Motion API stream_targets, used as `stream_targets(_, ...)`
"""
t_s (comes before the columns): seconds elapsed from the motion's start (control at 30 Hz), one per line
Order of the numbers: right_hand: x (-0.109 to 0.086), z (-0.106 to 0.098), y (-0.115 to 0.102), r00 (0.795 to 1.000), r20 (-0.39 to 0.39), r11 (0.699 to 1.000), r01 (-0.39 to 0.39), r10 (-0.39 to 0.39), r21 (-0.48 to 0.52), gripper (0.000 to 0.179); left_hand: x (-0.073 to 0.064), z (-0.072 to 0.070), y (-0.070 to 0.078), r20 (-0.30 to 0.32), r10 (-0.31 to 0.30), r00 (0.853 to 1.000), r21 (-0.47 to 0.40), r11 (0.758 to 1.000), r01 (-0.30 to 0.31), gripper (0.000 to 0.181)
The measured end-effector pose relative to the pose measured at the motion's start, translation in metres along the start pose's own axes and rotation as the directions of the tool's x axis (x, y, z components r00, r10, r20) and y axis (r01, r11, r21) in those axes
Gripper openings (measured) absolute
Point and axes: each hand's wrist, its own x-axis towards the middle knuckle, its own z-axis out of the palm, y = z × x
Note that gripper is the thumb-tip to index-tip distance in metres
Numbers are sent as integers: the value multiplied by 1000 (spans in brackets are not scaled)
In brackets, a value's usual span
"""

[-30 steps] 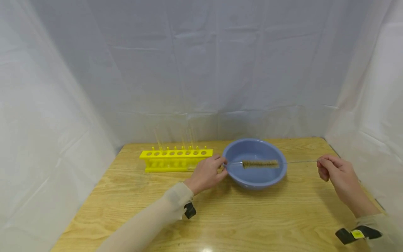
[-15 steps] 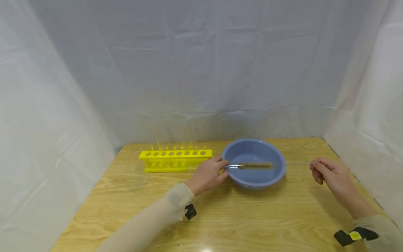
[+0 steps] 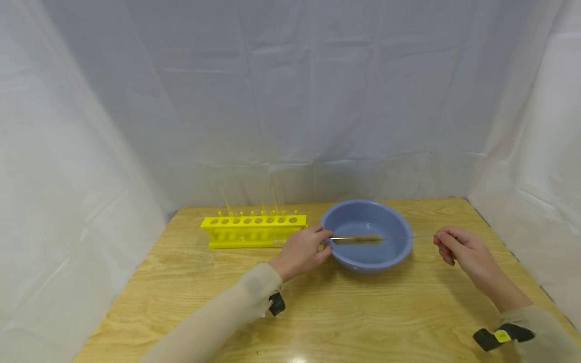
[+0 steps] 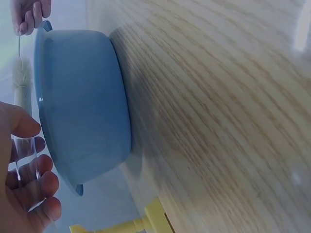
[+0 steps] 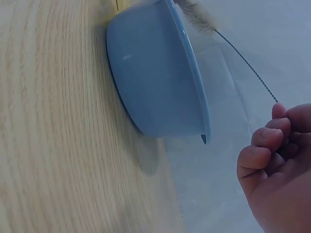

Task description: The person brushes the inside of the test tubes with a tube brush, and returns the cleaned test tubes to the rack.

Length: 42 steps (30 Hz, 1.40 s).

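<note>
My left hand (image 3: 301, 253) grips a clear glass test tube (image 4: 24, 145) level over the left rim of the blue basin (image 3: 368, 265). In the left wrist view, the thumb and curled fingers lie round the glass. A test tube brush (image 3: 368, 239) with tan bristles is partly inside the tube; its rear bristles show outside the mouth. At the right, my right hand (image 3: 467, 254) pinches the end of the brush's twisted wire handle (image 5: 248, 63) between thumb and forefinger, the other fingers curled. The brush and tube line up over the basin.
A yellow test tube rack (image 3: 254, 222) stands left of the basin, with several clear tubes sticking up from it. Both stand on a wooden table (image 3: 363, 317). White sheeting (image 3: 281, 91) hangs behind and at both sides.
My right hand has moved left, pushing the brush farther into the test tube, so less bristle shows outside. My left hand has shifted only slightly to the right.
</note>
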Motion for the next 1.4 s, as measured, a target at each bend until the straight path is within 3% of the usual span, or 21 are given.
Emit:
stream_targets(0.27, 4, 7, -7, 1000, 12, 999, 6, -5, -44, 31, 4, -4, 4, 31, -2, 1000, 10, 1000, 1, 29)
stream_targets(0.6, 9, 13, -14, 998, 61, 996, -13, 19, -91, 32, 5, -6, 8, 45, 79, 996, 50, 995, -82, 28)
stream_targets(0.83, 12, 21, -21, 995, 94, 993, -13, 24, -117, 34, 8, -10, 14, 41, 98, 994, 61, 993, -100, 27)
stream_targets(1.1, 20, 56, -30, 969, 235, 989, 99, -71, -106, 28, 19, -13, 36, 18, 225, 974, 108, 968, -225, 27)
stream_targets(1.27, 22, 65, -35, 975, 199, 988, 115, -93, -99, 25, 20, -12, 39, 19, 192, 981, 84, 978, -193, 27)
stream_targets(1.4, 24, 67, -35, 976, 211, 994, 66, -45, -92, 27, 19, -9, 36, 9, 189, 982, 82, 979, -189, 27)
